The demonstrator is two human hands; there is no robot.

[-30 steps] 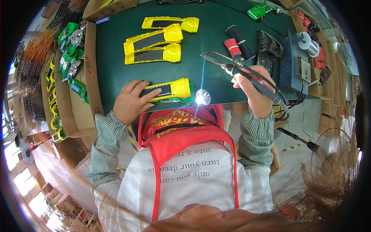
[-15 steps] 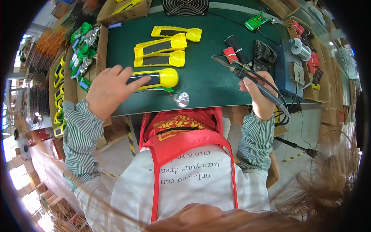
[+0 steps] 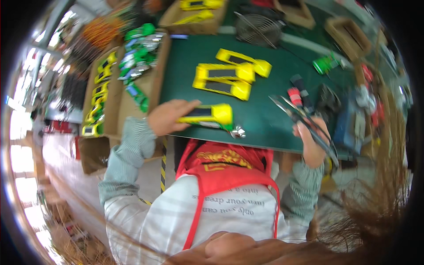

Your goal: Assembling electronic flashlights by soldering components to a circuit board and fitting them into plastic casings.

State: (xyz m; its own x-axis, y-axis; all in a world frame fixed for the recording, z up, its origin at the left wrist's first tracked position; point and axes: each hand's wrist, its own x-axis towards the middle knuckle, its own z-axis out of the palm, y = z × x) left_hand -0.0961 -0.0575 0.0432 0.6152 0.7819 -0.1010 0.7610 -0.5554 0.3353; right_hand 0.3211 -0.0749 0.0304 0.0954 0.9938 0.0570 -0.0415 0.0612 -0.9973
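Note:
My left hand [image 3: 170,118] is closed around the left end of a yellow flashlight housing [image 3: 222,115] with a dark panel on its upper face. It lies near the front edge of the green table, with a green edge showing beneath it. A small shiny reflector [image 3: 238,131] sits by its right end. My right hand [image 3: 312,134] grips a soldering iron [image 3: 312,124] with its tip toward the upper left, over the table. Farther back lie several more yellow housings [image 3: 227,73] with dark panels. The picture is blurred by motion.
At the left, a cardboard box [image 3: 164,66] holds green boards and shiny reflectors; yellow housings [image 3: 100,90] fill another beside it. A fan [image 3: 258,28] stands at the back. Red and black wire bundles [image 3: 294,96], a green board [image 3: 326,64] and a blue soldering station [image 3: 346,121] are at right.
The whole view has swung, so everything sits farther right and lower. My left hand has gone from lying over the housing to gripping its left end. The soldering iron stays in my right hand.

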